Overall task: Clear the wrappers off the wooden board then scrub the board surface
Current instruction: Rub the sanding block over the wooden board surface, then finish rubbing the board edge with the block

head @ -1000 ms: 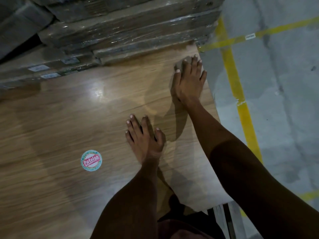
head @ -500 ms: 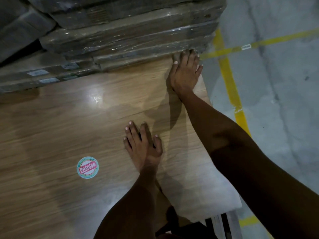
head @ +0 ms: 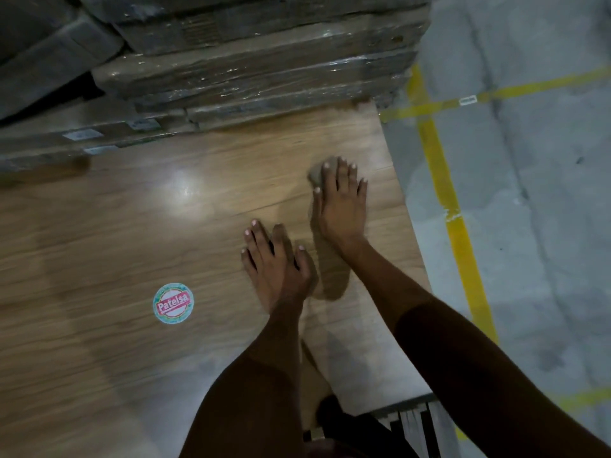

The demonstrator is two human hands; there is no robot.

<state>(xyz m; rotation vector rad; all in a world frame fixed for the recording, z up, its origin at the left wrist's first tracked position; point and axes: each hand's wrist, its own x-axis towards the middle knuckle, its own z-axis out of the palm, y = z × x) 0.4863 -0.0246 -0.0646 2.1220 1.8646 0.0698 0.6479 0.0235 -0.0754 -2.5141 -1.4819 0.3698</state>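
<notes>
- Nearest us, both forearms reach out over the wooden board (head: pixel 115 226), whose bottom edge is cut off by the frame.
- Our left hand (head: pixel 276 266) lies flat on the board with fingers straight and slightly apart, holding nothing; it has barely moved in the last second and seems to be bracing.
- A round red-and-white sticker (head: pixel 173 303) sits on the board to the left of that hand, well apart from it.
- Our right hand (head: pixel 342 206) has pulled back from the board's far right corner, where it was half a second ago, toward the left hand. Its straight fingers press down on a small greyish pad (head: pixel 319 171) that shows just past the fingertips; we cannot tell what it is made of.
- We judge that the scrubbing strokes are under way, and no wrappers are visible on the board.
- Motion blur softens the grain and any dirt.
- Beyond, plastic-wrapped stacked packs (head: pixel 264 71) cover the board's far edge; grey floor with yellow lines (head: pixel 456 219) lies to the right.
</notes>
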